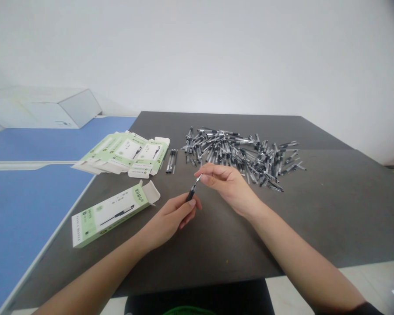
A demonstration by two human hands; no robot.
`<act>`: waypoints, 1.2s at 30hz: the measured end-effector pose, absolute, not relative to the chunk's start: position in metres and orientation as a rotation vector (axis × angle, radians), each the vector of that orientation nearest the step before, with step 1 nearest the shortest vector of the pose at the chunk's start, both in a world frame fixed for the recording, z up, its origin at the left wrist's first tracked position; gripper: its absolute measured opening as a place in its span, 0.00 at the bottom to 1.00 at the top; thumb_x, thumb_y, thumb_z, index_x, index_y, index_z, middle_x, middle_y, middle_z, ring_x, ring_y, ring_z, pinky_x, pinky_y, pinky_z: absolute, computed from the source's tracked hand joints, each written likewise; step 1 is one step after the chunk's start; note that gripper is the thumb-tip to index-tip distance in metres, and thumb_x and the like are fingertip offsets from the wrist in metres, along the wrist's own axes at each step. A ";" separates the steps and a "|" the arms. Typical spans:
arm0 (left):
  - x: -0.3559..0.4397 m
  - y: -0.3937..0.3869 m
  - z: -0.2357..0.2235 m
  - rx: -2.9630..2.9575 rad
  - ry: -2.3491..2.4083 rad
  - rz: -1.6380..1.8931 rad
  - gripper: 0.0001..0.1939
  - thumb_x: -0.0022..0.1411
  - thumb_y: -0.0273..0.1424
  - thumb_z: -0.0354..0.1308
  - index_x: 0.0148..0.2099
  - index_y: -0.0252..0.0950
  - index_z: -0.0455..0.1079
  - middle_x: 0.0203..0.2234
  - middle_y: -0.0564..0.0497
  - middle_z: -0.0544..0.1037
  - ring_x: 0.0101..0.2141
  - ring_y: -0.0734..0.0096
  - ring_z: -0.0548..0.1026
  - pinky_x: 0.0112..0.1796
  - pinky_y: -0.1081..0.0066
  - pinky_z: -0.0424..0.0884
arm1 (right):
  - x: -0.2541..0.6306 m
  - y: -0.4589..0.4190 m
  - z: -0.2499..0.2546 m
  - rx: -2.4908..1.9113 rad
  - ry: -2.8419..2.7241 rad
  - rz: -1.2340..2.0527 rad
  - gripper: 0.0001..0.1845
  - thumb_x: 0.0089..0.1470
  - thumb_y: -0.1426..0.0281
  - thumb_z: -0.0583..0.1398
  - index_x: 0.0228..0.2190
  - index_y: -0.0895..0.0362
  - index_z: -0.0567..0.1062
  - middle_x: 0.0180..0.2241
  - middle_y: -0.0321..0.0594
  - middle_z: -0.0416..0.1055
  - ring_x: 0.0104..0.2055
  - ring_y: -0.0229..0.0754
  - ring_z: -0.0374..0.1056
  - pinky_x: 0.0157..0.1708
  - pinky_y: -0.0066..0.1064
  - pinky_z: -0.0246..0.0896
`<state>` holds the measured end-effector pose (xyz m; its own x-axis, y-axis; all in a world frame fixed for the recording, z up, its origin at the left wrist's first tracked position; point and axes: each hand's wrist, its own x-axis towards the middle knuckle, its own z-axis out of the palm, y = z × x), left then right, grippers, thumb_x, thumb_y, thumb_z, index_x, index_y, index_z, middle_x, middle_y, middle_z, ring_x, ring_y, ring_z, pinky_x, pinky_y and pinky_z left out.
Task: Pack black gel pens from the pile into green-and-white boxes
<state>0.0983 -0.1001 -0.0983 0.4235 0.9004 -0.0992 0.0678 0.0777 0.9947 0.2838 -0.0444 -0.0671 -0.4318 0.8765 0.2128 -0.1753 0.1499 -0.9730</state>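
Observation:
My left hand (175, 214) is closed around the black grip of a gel pen (191, 192), which slants up to the right with its silvery tip bare. The thumb and forefinger of my right hand (229, 186) pinch together at that tip; whether a tiny cover sits between them is too small to tell. Left of my hands lies a green and white pen box (113, 214), its end flap open toward them. Just beyond, a few pens (171, 161) rest side by side on the dark table (331, 210).
A large loose heap of black and clear pens (230, 151) spreads behind my hands. Several flattened green and white cartons (121, 153) overlap at the left. A blue-topped table (19, 192) adjoins on that side, with a white box (36, 107) against the wall.

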 end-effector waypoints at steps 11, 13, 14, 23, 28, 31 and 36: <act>0.097 -0.100 -0.098 1.323 0.973 0.795 0.15 0.70 0.41 0.51 0.38 0.35 0.68 0.21 0.60 0.61 0.21 0.79 0.58 0.23 0.74 0.54 | 0.280 -0.046 -0.071 -0.735 -1.601 1.543 0.11 0.53 0.61 0.67 0.34 0.55 0.80 0.33 0.35 0.73 0.31 0.36 0.69 0.35 0.32 0.62; 0.096 -0.101 -0.099 1.293 0.966 0.817 0.15 0.68 0.43 0.53 0.38 0.34 0.69 0.20 0.60 0.58 0.20 0.80 0.55 0.22 0.74 0.52 | 0.279 -0.047 -0.072 -0.718 -1.610 1.581 0.14 0.53 0.57 0.67 0.34 0.55 0.79 0.31 0.34 0.71 0.28 0.36 0.70 0.34 0.33 0.63; 0.096 -0.101 -0.099 1.274 0.942 0.831 0.17 0.67 0.44 0.54 0.38 0.34 0.69 0.20 0.61 0.57 0.20 0.80 0.54 0.22 0.74 0.51 | 0.279 -0.048 -0.073 -0.712 -1.613 1.583 0.15 0.53 0.56 0.67 0.34 0.55 0.78 0.31 0.34 0.71 0.27 0.36 0.70 0.33 0.34 0.63; 0.096 -0.100 -0.095 1.232 0.986 0.989 0.17 0.66 0.44 0.58 0.35 0.35 0.69 0.21 0.59 0.61 0.21 0.80 0.58 0.22 0.75 0.52 | 0.277 -0.052 -0.074 -0.740 -1.683 1.278 0.06 0.56 0.66 0.64 0.33 0.56 0.78 0.34 0.36 0.71 0.33 0.37 0.67 0.36 0.34 0.58; 0.099 -0.102 -0.089 1.143 0.886 1.023 0.13 0.63 0.41 0.62 0.37 0.36 0.68 0.23 0.58 0.67 0.21 0.81 0.58 0.22 0.76 0.54 | 0.272 -0.057 -0.077 -0.774 -1.651 1.323 0.06 0.56 0.65 0.63 0.33 0.55 0.76 0.28 0.33 0.71 0.31 0.37 0.64 0.34 0.32 0.57; 0.100 -0.103 -0.086 1.015 0.787 1.005 0.18 0.64 0.47 0.57 0.37 0.35 0.70 0.24 0.55 0.71 0.21 0.79 0.60 0.22 0.75 0.56 | 0.271 -0.057 -0.078 -0.798 -1.608 1.360 0.07 0.55 0.64 0.63 0.32 0.56 0.75 0.25 0.32 0.69 0.28 0.37 0.63 0.33 0.32 0.55; 0.101 -0.101 -0.088 0.956 0.864 1.099 0.13 0.58 0.38 0.69 0.36 0.35 0.71 0.25 0.54 0.73 0.24 0.79 0.67 0.25 0.77 0.61 | 0.271 -0.058 -0.077 -0.796 -1.530 1.356 0.13 0.54 0.59 0.66 0.31 0.55 0.74 0.25 0.32 0.69 0.28 0.37 0.62 0.32 0.32 0.55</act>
